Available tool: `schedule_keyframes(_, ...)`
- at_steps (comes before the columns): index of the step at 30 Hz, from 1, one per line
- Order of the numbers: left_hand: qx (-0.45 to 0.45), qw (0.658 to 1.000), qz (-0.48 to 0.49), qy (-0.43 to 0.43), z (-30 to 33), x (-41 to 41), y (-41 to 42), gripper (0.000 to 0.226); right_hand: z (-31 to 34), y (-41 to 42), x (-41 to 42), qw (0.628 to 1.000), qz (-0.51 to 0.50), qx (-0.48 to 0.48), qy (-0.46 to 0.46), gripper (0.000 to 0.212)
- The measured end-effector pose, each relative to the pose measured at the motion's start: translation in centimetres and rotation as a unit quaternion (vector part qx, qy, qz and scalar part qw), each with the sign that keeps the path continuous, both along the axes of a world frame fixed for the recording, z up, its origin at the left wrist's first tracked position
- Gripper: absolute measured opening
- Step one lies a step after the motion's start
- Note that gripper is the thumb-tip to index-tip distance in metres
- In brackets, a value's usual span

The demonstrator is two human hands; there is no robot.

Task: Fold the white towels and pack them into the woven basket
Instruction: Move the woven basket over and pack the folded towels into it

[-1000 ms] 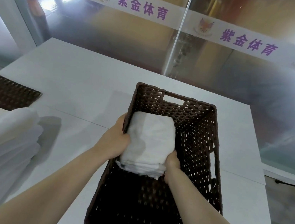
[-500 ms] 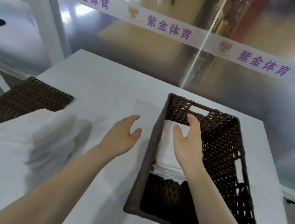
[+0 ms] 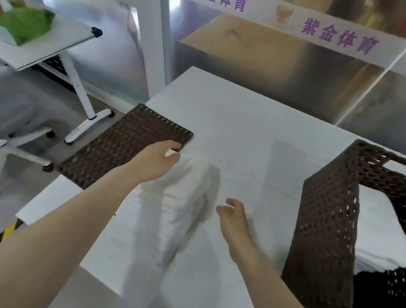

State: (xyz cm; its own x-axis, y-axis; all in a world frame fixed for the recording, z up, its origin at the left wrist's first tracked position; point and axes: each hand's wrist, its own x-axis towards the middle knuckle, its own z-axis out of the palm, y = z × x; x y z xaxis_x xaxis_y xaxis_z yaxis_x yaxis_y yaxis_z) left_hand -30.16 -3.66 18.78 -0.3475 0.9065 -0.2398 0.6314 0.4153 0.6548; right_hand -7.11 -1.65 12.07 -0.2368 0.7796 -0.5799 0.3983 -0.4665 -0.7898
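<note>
A stack of white towels lies a little left of the frame's centre on the white surface, its near end hanging over the front edge toward the bottom of the frame. The person's left hand rests at the far end of the top towel, its fingers curved over the cloth as if to gather that end; the blur keeps me from saying whether they truly pinch it yet, so I cannot tell. The right hand hovers just right of the stack, near its side but not touching, fingers loosely spread and holding nothing, seemingly placed to catch the other side of the towel once it lifts. At the right of the frame stands the dark brown woven basket, tall-walled with a cut-out handle in its far end, and inside it a folded white towel already lies against the wall toward the middle of the frame, leaving dark room beside and in front of it for more. A flat dark brown woven lid lies at the left of the surface, partly over its edge and just beyond the stack, probably set aside so the basket mouth is free. By my reckoning the packing is only begun, and the step in hand is taking the next towel from the stack for folding.
</note>
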Motion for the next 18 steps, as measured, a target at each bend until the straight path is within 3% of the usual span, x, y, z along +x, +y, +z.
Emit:
schedule_keyframes(4,-0.016,0.998,-0.029,-0.055,-2.5,-1.9,-0.8,0.04,-4.3,-2.0,-2.1,0.98,-0.057,-0.189,0.033,0.01)
schedule_keyframes(6,-0.034,0.996,-0.052,-0.063,-3.9,-2.3,-1.2,0.046,-5.8,-3.0,-2.9,0.955,-0.091,-0.278,0.052,0.018)
schedule_keyframes(9,-0.062,0.993,-0.095,-0.007,-5.8,-2.9,-1.9,0.052,-7.4,-4.3,-4.5,0.922,-0.106,-0.364,0.083,0.036)
schedule_keyframes(12,-0.049,0.994,-0.096,-0.002,-7.1,-3.6,-2.8,0.052,-7.8,-5.2,-6.3,0.902,-0.124,-0.391,0.13,0.044)
schedule_keyframes(18,-0.01,0.996,-0.074,-0.05,-7.9,-4.3,-4.5,0.053,-8.2,-6.2,-7.9,0.919,-0.137,-0.323,0.182,0.049)
